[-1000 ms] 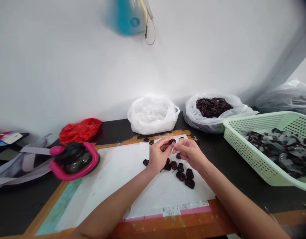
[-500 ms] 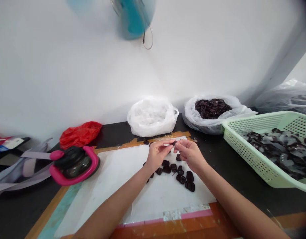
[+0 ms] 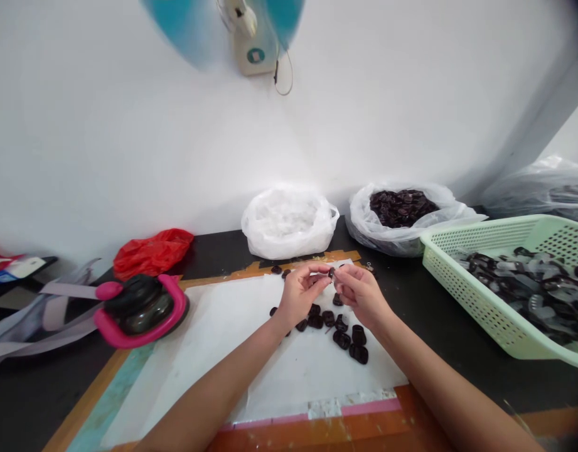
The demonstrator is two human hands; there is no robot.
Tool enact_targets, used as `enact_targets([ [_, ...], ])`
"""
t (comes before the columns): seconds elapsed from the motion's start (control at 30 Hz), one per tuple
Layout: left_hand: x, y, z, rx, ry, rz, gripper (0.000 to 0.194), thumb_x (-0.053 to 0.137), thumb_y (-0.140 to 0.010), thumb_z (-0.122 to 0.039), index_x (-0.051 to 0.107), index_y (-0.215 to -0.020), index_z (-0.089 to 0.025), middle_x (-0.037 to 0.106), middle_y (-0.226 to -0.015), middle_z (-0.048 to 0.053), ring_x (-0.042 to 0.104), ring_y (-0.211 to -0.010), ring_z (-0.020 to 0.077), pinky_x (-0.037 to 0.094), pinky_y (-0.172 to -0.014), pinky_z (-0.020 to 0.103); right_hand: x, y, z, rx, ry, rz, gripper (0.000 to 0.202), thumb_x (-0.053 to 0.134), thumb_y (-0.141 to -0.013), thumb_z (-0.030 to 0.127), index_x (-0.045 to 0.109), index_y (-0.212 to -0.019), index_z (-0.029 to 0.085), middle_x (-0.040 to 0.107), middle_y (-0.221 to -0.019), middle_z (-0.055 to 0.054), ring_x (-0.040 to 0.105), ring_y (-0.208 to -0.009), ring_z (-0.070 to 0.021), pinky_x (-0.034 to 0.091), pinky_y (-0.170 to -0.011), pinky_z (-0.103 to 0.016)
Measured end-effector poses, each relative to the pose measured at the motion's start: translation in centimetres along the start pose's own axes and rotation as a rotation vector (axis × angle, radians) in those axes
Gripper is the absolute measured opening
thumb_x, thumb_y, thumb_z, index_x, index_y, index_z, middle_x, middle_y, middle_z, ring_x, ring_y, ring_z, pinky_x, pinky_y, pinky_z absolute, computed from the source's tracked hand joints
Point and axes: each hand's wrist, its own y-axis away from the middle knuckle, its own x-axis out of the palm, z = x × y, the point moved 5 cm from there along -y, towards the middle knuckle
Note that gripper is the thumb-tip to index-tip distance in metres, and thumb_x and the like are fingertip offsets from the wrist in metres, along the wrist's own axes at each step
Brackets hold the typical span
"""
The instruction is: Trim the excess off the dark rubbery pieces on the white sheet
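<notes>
A small dark plastic piece [image 3: 331, 272] is pinched between my two hands above the white sheet. My left hand [image 3: 299, 294] grips it from the left with thumb and fingertips, and my right hand [image 3: 363, 292] from the right. Fingers cover most of the piece, so its exact shape is hidden. Below and nearer to me, several glossy dark plastic pieces [image 3: 342, 339] lie loose on the white sheet [image 3: 213, 351]. A few more of them sit beyond my left hand, near the sheet's far edge.
A white plastic bag [image 3: 291, 242] of pale pieces and another bag [image 3: 378, 235] of dark pieces stand by the wall. At right is a green basket [image 3: 477, 301] holding dark and clear parts. A magenta-and-black device [image 3: 142, 314], red bag [image 3: 152, 252] and wall fan [image 3: 253, 53] are leftward and above.
Both hands keep their pinch on the small dark piece, with only slight finger movement. The fan's blades have turned, and the view has shifted a little.
</notes>
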Motion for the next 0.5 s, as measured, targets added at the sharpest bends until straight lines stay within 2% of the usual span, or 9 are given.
enact_targets([
  [0.1,-0.11,-0.07,-0.08,0.043,-0.032,0.003,0.016,0.069,-0.077,-0.020,0.067,-0.092,-0.015,0.066,-0.100,0.008,0.061,-0.098,0.0184,0.050,-0.087,0.031,0.11,0.01,-0.30,0.011,-0.018,-0.002,0.036,0.077,-0.069,0.042,0.053,-0.069,0.016,0.038,-0.044,0.007,0.022,-0.037,-0.0022,0.009,-0.035,-0.016],
  [0.3,-0.36,-0.10,0.00,0.084,-0.057,0.030,0.015,0.068,-0.079,-0.020,0.068,-0.093,-0.016,0.066,-0.103,0.008,0.061,-0.100,0.0195,0.050,-0.090,0.033,0.41,0.07,-0.48,0.026,-0.043,0.091,0.036,0.069,-0.076,0.047,0.051,-0.072,0.015,0.054,-0.061,0.002,0.016,-0.038,-0.0007,0.010,-0.036,-0.017],
  [0.4,-0.38,-0.07,0.25,0.049,-0.016,0.018,0.018,0.069,-0.078,-0.022,0.067,-0.095,-0.016,0.066,-0.103,0.009,0.061,-0.099,0.0199,0.050,-0.089,0.034,0.45,0.12,-0.48,0.058,-0.040,0.105,0.035,0.069,-0.076,0.046,0.048,-0.075,0.018,0.055,-0.064,0.002,0.017,-0.038,-0.0012,0.010,-0.036,-0.017],
  [0.5,-0.31,0.00,0.18,0.021,0.029,-0.007,0.020,0.070,-0.076,-0.022,0.066,-0.095,-0.016,0.065,-0.102,0.008,0.061,-0.098,0.0197,0.051,-0.088,0.034,0.50,0.20,-0.36,0.053,-0.009,0.087,0.037,0.069,-0.075,0.046,0.045,-0.073,0.018,0.053,-0.058,0.004,0.016,-0.037,-0.0016,0.010,-0.036,-0.017],
])
